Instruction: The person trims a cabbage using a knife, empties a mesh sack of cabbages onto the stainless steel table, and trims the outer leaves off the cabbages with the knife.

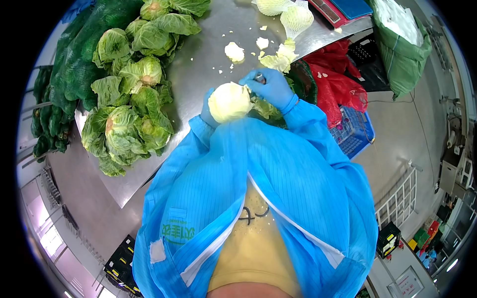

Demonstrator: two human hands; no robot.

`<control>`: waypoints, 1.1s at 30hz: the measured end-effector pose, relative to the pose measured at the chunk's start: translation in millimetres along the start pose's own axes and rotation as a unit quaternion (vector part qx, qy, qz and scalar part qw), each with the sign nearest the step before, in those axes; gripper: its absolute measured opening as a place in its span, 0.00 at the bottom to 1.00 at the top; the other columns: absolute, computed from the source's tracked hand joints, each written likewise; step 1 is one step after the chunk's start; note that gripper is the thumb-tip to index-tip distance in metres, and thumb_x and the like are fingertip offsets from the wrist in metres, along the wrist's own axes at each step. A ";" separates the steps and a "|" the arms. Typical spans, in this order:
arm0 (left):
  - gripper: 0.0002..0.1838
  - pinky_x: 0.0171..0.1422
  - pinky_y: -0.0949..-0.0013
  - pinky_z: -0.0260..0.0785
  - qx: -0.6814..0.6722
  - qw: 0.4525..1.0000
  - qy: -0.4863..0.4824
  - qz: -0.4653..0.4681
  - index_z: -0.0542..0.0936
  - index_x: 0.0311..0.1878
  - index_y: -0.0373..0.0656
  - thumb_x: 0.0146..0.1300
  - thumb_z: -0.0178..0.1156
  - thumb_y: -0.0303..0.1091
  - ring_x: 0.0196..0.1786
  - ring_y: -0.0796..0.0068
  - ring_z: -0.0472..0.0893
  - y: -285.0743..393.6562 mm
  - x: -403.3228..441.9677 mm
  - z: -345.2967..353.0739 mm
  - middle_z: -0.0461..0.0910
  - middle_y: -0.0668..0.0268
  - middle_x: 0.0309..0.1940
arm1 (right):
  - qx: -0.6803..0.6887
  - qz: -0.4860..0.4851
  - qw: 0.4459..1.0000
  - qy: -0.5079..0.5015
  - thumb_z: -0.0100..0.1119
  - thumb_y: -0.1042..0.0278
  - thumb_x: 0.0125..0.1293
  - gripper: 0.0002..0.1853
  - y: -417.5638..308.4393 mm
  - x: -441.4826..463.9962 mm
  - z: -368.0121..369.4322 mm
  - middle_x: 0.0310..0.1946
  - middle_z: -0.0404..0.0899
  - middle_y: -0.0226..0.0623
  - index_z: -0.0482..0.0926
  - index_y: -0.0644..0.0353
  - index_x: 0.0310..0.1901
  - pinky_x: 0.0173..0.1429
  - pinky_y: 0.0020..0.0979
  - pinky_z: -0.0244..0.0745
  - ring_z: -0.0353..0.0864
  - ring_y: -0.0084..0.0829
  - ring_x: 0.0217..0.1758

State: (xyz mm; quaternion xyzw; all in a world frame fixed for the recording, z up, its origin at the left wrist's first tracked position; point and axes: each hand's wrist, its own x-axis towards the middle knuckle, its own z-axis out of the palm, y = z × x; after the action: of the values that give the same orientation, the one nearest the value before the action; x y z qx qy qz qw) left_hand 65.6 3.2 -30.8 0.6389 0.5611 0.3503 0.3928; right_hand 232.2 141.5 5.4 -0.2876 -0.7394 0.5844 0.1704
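Note:
A pale, peeled cabbage [229, 102] is held close to my chest at the edge of the steel table. My left hand [208, 110], in a blue glove, cups it from the left side, most of its fingers hidden behind the cabbage. Gloved in blue too, my right hand [271, 88] is closed around a short-handled tool [260, 77] at the cabbage's upper right. Only the rounded grey handle end shows, so its blade or tip cannot be made out. Loose green leaves [266, 110] hang below my right hand.
Several untrimmed green cabbages [121, 131] are piled on the table's left, beside full green net bags [79, 59]. Cut scraps [234, 51] and net-wrapped pale cabbages [296, 21] lie ahead on the steel table [211, 35]. Red net sacks [338, 89] and a blue crate [355, 131] stand right.

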 end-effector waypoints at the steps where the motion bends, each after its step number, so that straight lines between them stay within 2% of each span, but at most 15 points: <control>1: 0.19 0.59 0.58 0.68 -0.174 0.984 0.035 0.015 0.72 0.56 0.37 0.63 0.53 0.35 0.54 0.59 0.75 -13.0 -3.8 4.1 0.75 0.57 0.53 | -0.001 -0.001 1.000 0.000 0.59 0.68 0.58 0.09 5.9 -1.3 -3.2 0.25 0.77 0.26 0.82 0.61 0.38 0.28 0.20 0.65 0.70 0.15 0.23; 4: 0.18 0.48 0.66 0.75 -0.482 0.868 0.115 0.037 0.73 0.53 0.36 0.62 0.57 0.34 0.42 0.68 0.80 -14.4 -5.8 5.5 0.79 0.57 0.47 | 0.206 0.073 0.975 0.024 0.61 0.66 0.58 0.11 2.5 -7.2 -10.0 0.24 0.78 0.27 0.82 0.60 0.40 0.28 0.19 0.68 0.72 0.16 0.23; 7: 0.19 0.54 0.65 0.72 -0.411 0.907 0.005 0.089 0.75 0.51 0.39 0.55 0.60 0.33 0.49 0.69 0.78 3.3 -7.4 -10.0 0.79 0.61 0.47 | 0.065 0.072 0.992 0.086 0.66 0.64 0.55 0.14 -7.8 -14.5 -5.3 0.21 0.74 0.28 0.80 0.63 0.40 0.31 0.22 0.72 0.73 0.18 0.23; 11: 0.23 0.55 0.64 0.71 0.019 0.990 0.133 -0.037 0.72 0.55 0.40 0.59 0.57 0.40 0.50 0.66 0.78 -0.8 -6.5 6.1 0.77 0.59 0.49 | -0.007 0.032 0.992 0.120 0.66 0.61 0.56 0.16 -5.9 -16.5 6.3 0.23 0.75 0.28 0.79 0.61 0.43 0.28 0.21 0.71 0.73 0.16 0.23; 13: 0.25 0.52 0.65 0.73 0.124 0.983 0.121 -0.057 0.70 0.58 0.39 0.61 0.56 0.43 0.47 0.64 0.79 10.0 -3.5 2.2 0.77 0.55 0.49 | 0.232 0.120 0.963 0.059 0.63 0.60 0.58 0.17 -3.4 -17.2 15.3 0.25 0.76 0.29 0.78 0.60 0.46 0.25 0.20 0.69 0.73 0.15 0.23; 14: 0.31 0.56 0.63 0.70 -0.331 0.923 0.163 -0.108 0.67 0.60 0.39 0.58 0.56 0.48 0.51 0.62 0.77 29.0 -0.7 -3.5 0.75 0.54 0.52 | 0.232 0.119 0.964 0.059 0.63 0.60 0.58 0.17 3.0 -18.7 21.9 0.25 0.76 0.29 0.78 0.60 0.46 0.25 0.20 0.69 0.73 0.15 0.23; 15: 0.36 0.59 0.61 0.68 -0.716 0.663 0.171 -0.136 0.65 0.63 0.40 0.56 0.56 0.54 0.55 0.60 0.75 39.7 0.6 -5.6 0.72 0.54 0.56 | 0.356 0.177 0.917 0.019 0.60 0.58 0.61 0.18 10.5 -20.7 29.0 0.25 0.75 0.29 0.77 0.60 0.48 0.24 0.19 0.70 0.73 0.15 0.22; 17: 0.37 0.62 0.61 0.65 -0.655 0.716 0.189 -0.147 0.65 0.64 0.40 0.55 0.56 0.54 0.58 0.60 0.72 41.3 0.2 -3.5 0.71 0.55 0.57 | 0.546 0.220 0.779 -0.214 0.51 0.50 0.67 0.22 16.8 -25.7 16.2 0.31 0.78 0.30 0.73 0.60 0.52 0.25 0.23 0.75 0.76 0.19 0.25; 18: 0.38 0.65 0.60 0.62 -0.590 0.765 0.205 -0.161 0.64 0.64 0.41 0.54 0.56 0.54 0.61 0.60 0.70 41.9 0.7 -2.4 0.69 0.56 0.59 | 0.544 0.221 0.780 -0.216 0.51 0.50 0.67 0.22 -3.8 -26.5 21.2 0.31 0.78 0.30 0.73 0.60 0.52 0.25 0.23 0.75 0.76 0.19 0.25; 19: 0.38 0.65 0.60 0.62 -0.590 0.764 0.207 -0.159 0.64 0.64 0.41 0.54 0.56 0.54 0.61 0.60 0.70 49.8 4.3 -5.9 0.69 0.56 0.59 | 0.570 0.287 0.765 -0.084 0.50 0.48 0.66 0.24 -35.6 -30.3 33.8 0.35 0.79 0.31 0.73 0.60 0.53 0.28 0.25 0.76 0.78 0.21 0.28; 21: 0.40 0.63 0.62 0.62 -0.322 0.933 0.153 0.050 0.60 0.67 0.41 0.55 0.55 0.55 0.59 0.63 0.70 72.0 13.2 -19.8 0.68 0.57 0.59 | 0.571 0.347 0.743 0.035 0.50 0.46 0.65 0.26 -36.3 -33.0 43.3 0.47 0.79 0.32 0.72 0.57 0.55 0.33 0.28 0.78 0.80 0.25 0.36; 24: 0.42 0.61 0.64 0.61 -0.079 0.950 0.296 0.068 0.56 0.69 0.43 0.56 0.55 0.55 0.54 0.67 0.69 69.7 12.1 -32.7 0.65 0.60 0.60 | 0.645 0.270 0.713 -0.052 0.50 0.44 0.65 0.25 -11.7 -30.7 48.3 0.46 0.80 0.32 0.72 0.55 0.55 0.31 0.26 0.76 0.79 0.23 0.34; 27: 0.40 0.61 0.66 0.60 -0.117 0.914 0.388 0.000 0.51 0.71 0.45 0.58 0.57 0.43 0.53 0.69 0.67 72.5 -2.4 -26.7 0.61 0.61 0.61 | 0.669 0.297 0.682 -0.019 0.55 0.46 0.63 0.25 -17.8 -29.3 43.6 0.43 0.80 0.32 0.72 0.54 0.56 0.28 0.26 0.73 0.76 0.22 0.30; 30: 0.37 0.62 0.65 0.62 -0.228 0.865 0.438 -0.091 0.52 0.70 0.43 0.59 0.57 0.34 0.57 0.68 0.67 63.1 -14.6 -15.2 0.61 0.57 0.60 | 0.585 0.212 0.782 0.043 0.64 0.54 0.57 0.29 -15.3 -26.5 40.6 0.43 0.80 0.33 0.69 0.57 0.59 0.26 0.21 0.71 0.74 0.18 0.26; 33: 0.36 0.61 0.64 0.66 -0.370 0.869 0.312 -0.105 0.52 0.69 0.42 0.60 0.57 0.33 0.59 0.67 0.67 64.8 -17.7 10.5 0.61 0.56 0.61 | 0.467 0.104 0.874 0.087 0.70 0.62 0.52 0.35 -16.0 -24.2 47.2 0.45 0.79 0.35 0.66 0.59 0.61 0.28 0.19 0.71 0.75 0.16 0.28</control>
State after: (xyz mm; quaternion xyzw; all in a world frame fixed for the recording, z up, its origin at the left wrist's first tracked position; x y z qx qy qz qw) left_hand 101.3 -19.5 22.5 0.2414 0.5479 0.6700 0.4388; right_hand 219.6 87.8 10.7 -0.2996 -0.3283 0.8487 0.2866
